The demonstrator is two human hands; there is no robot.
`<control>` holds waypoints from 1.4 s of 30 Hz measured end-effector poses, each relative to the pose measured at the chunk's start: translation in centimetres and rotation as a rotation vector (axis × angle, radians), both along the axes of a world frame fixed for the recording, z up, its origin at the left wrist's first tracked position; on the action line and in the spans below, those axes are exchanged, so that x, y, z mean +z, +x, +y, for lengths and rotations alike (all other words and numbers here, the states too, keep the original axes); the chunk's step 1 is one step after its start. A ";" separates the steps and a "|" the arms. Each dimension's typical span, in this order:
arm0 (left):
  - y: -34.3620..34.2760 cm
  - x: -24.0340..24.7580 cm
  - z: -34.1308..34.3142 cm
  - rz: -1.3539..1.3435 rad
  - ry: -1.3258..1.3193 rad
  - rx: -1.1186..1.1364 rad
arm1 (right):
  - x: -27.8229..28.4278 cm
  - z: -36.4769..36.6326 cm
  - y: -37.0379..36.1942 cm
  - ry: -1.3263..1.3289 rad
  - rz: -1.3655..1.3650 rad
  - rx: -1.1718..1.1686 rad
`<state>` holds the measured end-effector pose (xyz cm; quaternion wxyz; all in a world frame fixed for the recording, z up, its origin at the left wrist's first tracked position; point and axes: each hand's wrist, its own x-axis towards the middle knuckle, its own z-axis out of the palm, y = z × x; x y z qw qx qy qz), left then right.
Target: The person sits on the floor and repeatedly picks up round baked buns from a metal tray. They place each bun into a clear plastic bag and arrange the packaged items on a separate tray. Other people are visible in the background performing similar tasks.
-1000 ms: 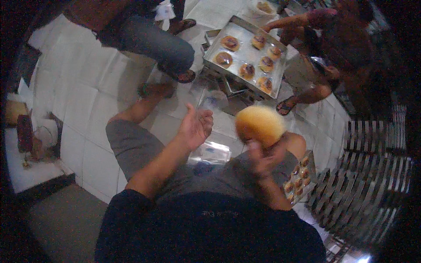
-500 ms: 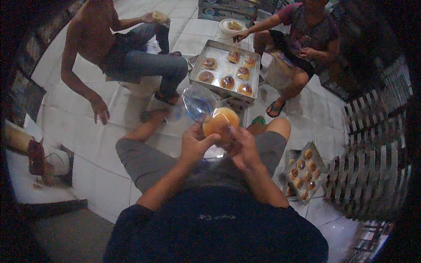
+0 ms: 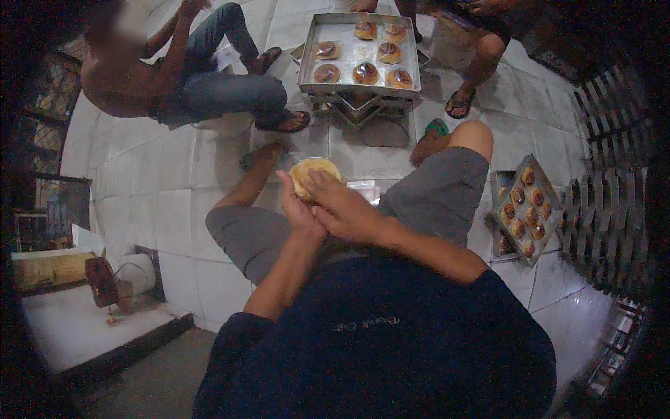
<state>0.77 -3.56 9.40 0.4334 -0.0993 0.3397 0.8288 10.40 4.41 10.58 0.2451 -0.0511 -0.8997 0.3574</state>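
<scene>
A round golden bun sits between my hands above my lap. My left hand cradles it from below and from the left, its thumb up along the bun's side. My right hand lies over the bun with its fingers across the top, and the heels of both hands meet. Whether clear plastic still covers the bun is hard to make out. Behind my right wrist, a flat stack of clear plastic bags shows between my thighs.
Ahead, a metal tray of topped buns rests on stacked trays. Another bun tray lies right, beside stacked dark slatted racks. Two people sit nearby, one with jeans at the left. A machine stands on a ledge at left.
The bun and my hands have shifted left and lower the view. My right hand has moved from the bun's side onto its top. The clear plastic bag no longer stands out beyond the bun.
</scene>
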 end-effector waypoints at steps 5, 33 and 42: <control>0.8 3.2 -0.6 -0.039 0.237 -0.267 | 4.2 4.1 0.8 0.142 0.028 -0.219; -0.6 -0.5 3.3 -0.500 0.690 -0.565 | 9.5 4.6 4.6 0.061 0.218 -0.215; -0.3 6.2 3.1 -0.312 0.632 -0.387 | 12.7 0.6 7.7 -0.138 -0.013 -0.110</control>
